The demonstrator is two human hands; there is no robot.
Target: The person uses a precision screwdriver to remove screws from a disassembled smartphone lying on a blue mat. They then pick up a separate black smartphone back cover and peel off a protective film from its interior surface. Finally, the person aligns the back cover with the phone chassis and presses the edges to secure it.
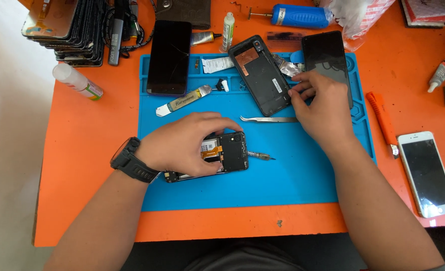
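My left hand, with a black watch on its wrist, lies over an opened black phone on the blue work mat and grips it; the phone's circuit board and an orange flex cable show. My right hand rests higher on the mat, fingertips touching the lower edge of a black phone back cover with a copper patch. Steel tweezers lie just left of that hand. A small screwdriver tip pokes out to the right of the opened phone.
On the mat lie a dark phone, a black screen panel and a metal pry tool. The orange table holds a stack of screens, glue tubes, a white bottle, an orange knife and a white phone.
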